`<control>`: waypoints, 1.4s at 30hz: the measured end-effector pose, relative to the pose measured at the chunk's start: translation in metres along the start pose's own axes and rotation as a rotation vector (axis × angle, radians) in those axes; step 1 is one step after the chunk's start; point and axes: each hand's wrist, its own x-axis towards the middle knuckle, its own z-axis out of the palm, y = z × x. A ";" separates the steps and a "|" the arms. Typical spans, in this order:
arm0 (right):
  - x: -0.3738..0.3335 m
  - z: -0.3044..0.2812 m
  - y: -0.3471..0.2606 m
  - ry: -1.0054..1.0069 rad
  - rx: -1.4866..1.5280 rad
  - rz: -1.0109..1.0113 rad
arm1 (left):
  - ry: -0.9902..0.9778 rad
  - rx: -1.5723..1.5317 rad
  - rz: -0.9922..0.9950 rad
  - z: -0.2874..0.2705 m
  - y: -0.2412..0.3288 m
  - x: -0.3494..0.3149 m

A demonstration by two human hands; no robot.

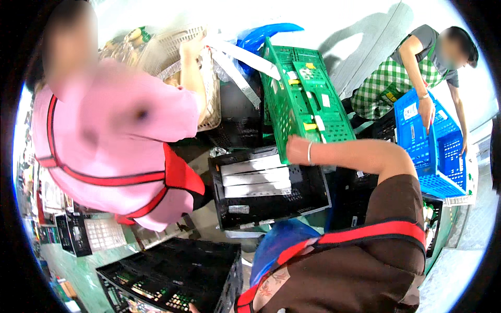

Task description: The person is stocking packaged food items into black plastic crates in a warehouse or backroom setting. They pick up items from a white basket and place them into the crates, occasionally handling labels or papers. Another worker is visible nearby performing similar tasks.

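Observation:
My right arm, in a brown sleeve with a light band at the wrist, reaches across to the left. My right hand is closed on the near lower corner of a tilted green plastic crate with yellow handle clips. Just beneath it stands a black crate with several white strips lying side by side. Of my left hand only what looks like a fingertip shows at the bottom edge, beside another black crate; the remaining fingers are out of sight.
A person in pink stands at left, handling a beige basket. At right, a person in a checked apron bends over a blue crate. A blue plastic bag lies behind the green crate. More black crates stand at far left.

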 end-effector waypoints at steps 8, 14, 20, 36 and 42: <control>0.027 -0.035 -0.197 -0.456 0.011 -0.180 | 0.287 -0.959 0.600 -0.095 0.109 -0.040; 0.060 0.012 -0.282 -0.730 -0.191 -0.239 | -0.513 -1.488 1.069 -0.067 0.266 -0.083; 0.026 0.021 -0.299 -0.309 -0.443 -0.436 | -0.699 -1.179 1.274 -0.092 0.335 -0.112; -0.063 0.058 -0.213 0.310 0.793 0.385 | -0.695 -1.042 1.047 -0.025 0.394 -0.148; -0.045 0.201 -0.109 0.358 0.744 1.152 | -0.630 -0.962 0.936 -0.026 0.332 -0.119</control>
